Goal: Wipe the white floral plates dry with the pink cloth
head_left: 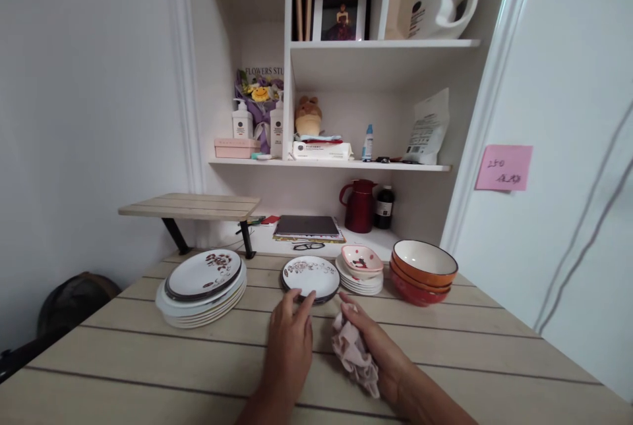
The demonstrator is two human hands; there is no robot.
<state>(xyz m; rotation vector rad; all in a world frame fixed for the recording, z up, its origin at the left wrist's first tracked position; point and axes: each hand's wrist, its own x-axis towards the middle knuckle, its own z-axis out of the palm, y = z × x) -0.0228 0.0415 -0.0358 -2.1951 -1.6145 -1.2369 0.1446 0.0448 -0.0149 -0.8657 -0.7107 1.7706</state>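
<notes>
My left hand (291,333) is at the front edge of a short stack of small patterned plates (310,275), its fingers apart and nothing in its grasp. The fingertips overlap the rim of the top plate; whether they touch it I cannot tell. A crumpled pale pink cloth (353,349) is held in my right hand (383,352), just right of the left hand and above the wooden table. Beyond the right hand stands a stack of small white plates (363,285) with a pink square bowl (362,260) on top.
Larger plates (205,283) are stacked at the left, near a raised wooden stand (190,206). Orange and red bowls (424,270) are nested at the right. Behind lie eyeglasses (309,246) and a laptop (306,226), beside a red jug (360,207) and a dark bottle (384,207).
</notes>
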